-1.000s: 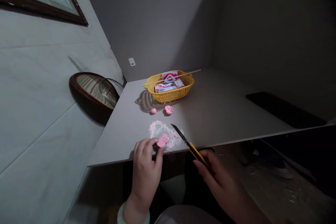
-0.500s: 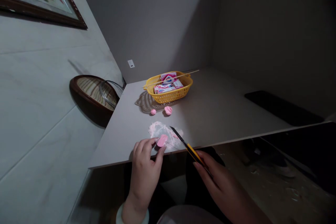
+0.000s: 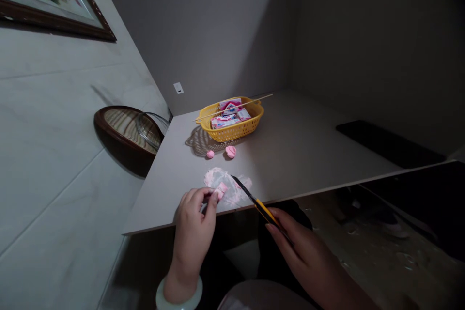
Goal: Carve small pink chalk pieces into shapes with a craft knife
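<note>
Between thumb and fingers, my left hand (image 3: 194, 223) pinches a small pink block (image 3: 221, 190), soap by its look, near the front edge of the grey table (image 3: 156, 203). Pale pink shavings (image 3: 236, 198) are smeared over the tabletop around it. My right hand (image 3: 294, 237) grips a utility knife (image 3: 264, 209) with a yellow and black handle. Its dark blade points away to the left, over the shavings and just right of the block. Beyond them lie a small pink ball (image 3: 210, 154) and a larger rounded pink piece (image 3: 230, 151) with a creased top.
A yellow plastic basket (image 3: 236, 131) holding several pink and white boxes stands farther back, a thin stick (image 3: 250, 101) across its rim. Grey panels rise behind. A dark flat object (image 3: 388, 145) lies at right; a brown-rimmed oval object (image 3: 127, 135) is left of the table.
My left hand has shifted slightly left and turned the pink block, which now sits closer in its fingers. The knife tip has moved slightly left. The whole view has shifted a little.
</note>
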